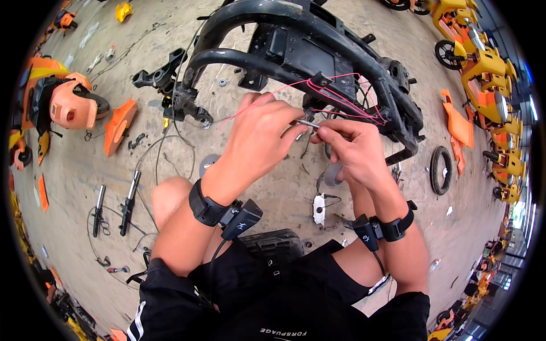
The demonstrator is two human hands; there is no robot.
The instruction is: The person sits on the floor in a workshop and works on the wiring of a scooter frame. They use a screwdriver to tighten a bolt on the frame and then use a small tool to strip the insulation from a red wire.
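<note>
In front of the black tubular scooter frame (233, 59), both my hands meet over a thin, grey, rod-like metal piece (307, 123); its exact kind is too small to tell. My left hand (259, 128) pinches its left end between thumb and fingers. Thumb and forefinger of my right hand (352, 145) close on its right end. A thin pink cord (335, 96) loops across the frame and runs leftward behind my left hand, its loose end showing beyond the knuckles. Whether the cord joins the metal piece is hidden by my fingers.
Two shock-absorber-like rods (130, 202) lie left among cables. A white part with a wire (319, 209) lies between my legs. Farther right are a black tyre (441, 170) and an orange panel (456, 128). Yellow scooters (483, 74) line the right; an orange scooter body (71, 102) stands left.
</note>
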